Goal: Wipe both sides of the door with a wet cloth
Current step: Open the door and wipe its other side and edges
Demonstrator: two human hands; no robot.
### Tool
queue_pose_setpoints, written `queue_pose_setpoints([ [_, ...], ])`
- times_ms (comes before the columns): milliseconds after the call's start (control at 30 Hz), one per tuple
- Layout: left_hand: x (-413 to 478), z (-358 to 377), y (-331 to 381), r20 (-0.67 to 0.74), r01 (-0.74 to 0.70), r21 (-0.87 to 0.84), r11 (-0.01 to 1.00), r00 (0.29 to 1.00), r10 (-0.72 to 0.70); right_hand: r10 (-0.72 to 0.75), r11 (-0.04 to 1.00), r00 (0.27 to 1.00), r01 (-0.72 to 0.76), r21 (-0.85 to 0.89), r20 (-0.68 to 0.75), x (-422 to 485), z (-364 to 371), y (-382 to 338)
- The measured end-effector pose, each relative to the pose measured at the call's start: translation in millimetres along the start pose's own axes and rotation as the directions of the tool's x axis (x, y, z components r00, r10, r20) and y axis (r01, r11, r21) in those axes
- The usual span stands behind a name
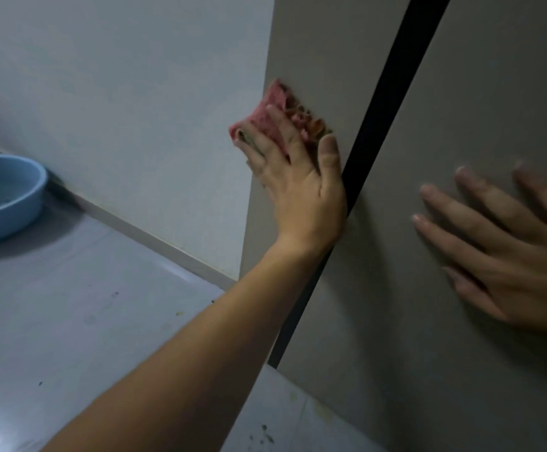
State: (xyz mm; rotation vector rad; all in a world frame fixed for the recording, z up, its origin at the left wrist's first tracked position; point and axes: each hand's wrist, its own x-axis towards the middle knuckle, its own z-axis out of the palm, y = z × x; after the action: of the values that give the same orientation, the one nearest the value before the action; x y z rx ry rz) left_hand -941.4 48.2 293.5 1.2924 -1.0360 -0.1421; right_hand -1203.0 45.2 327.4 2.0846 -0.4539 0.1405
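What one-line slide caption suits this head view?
Left hand presses a pink cloth on the door; right hand rests flat on it.

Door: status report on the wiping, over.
Left grip flat, pressing pink cloth to door, left of black strip. Right grip flat on door. Blue basin on floor, clear of the work.

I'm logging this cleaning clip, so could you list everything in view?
door: one, beige with a black edge strip, upright at right
cloth: one, pink, bunched against the door's left face
basin: one, blue, on the floor at far left, by the wall
floor: one, grey, spotted, lower left
wall: one, white, upper left
skirting: one, pale strip where wall meets floor
left hand: one, presses the cloth on the door
right hand: one, fingers flat on the door's right face
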Motion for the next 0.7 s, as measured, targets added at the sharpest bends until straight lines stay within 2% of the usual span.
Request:
queue_pose_setpoints([
  [100, -6.9, 2.0, -25.7, -0.015, -0.040, 0.046, 0.998, 0.999, 0.041, 0.006, 0.999, 1.000, -0.007, 0.031, 0.020, 0.3, 2.9, -0.8],
  [233, -85.2, -4.4, -79.1, 0.165, 0.173, 0.069, 0.983, 0.969, -0.182, 0.020, 0.999, 1.000, -0.019, 0.037, -0.013, 1.1, 0.5, -2.9],
  [300, -87.4, -3.8, -80.4, 0.205, 0.215, 0.023, 0.976, 0.955, -0.215, 0.012, 1.000, 1.000, -0.012, 0.022, -0.017, 2.3, 1.7, -4.1],
  [333, -71.9, -4.0, -70.9, 0.169, 0.189, -0.002, 0.982, 0.968, -0.186, 0.006, 1.000, 1.000, -0.006, 0.013, -0.014, 2.4, 2.3, -5.0],
  [400, -26.5, -8.7, -38.8, 0.067, 0.045, 0.001, 0.999, 0.997, -0.045, 0.009, 1.000, 1.000, -0.009, 0.013, -0.014, 0.7, 3.4, -5.4],
  [467, 9.8, -11.8, -14.8, 0.022, -0.107, 0.031, 0.994, 0.994, 0.106, 0.003, 1.000, 1.000, -0.003, 0.012, -0.009, 1.9, 4.0, -4.2],
  [533, 6.4, -8.8, -20.8, 0.015, -0.176, 0.083, 0.981, 0.984, 0.176, 0.004, 1.000, 1.000, -0.004, 0.027, 0.010, 1.9, 1.7, -2.2],
  [600, -31.0, -5.3, -51.6, 0.063, -0.133, 0.103, 0.986, 0.990, 0.127, 0.013, 1.000, 1.000, -0.013, 0.016, -0.006, 1.3, -3.0, -0.9],
  [700, -92.5, -6.6, -102.1, 0.201, 0.077, 0.124, 0.989, 0.974, -0.101, -0.040, 0.995, 0.997, 0.033, -0.099, -0.073, 6.5, -10.9, 0.6],
])
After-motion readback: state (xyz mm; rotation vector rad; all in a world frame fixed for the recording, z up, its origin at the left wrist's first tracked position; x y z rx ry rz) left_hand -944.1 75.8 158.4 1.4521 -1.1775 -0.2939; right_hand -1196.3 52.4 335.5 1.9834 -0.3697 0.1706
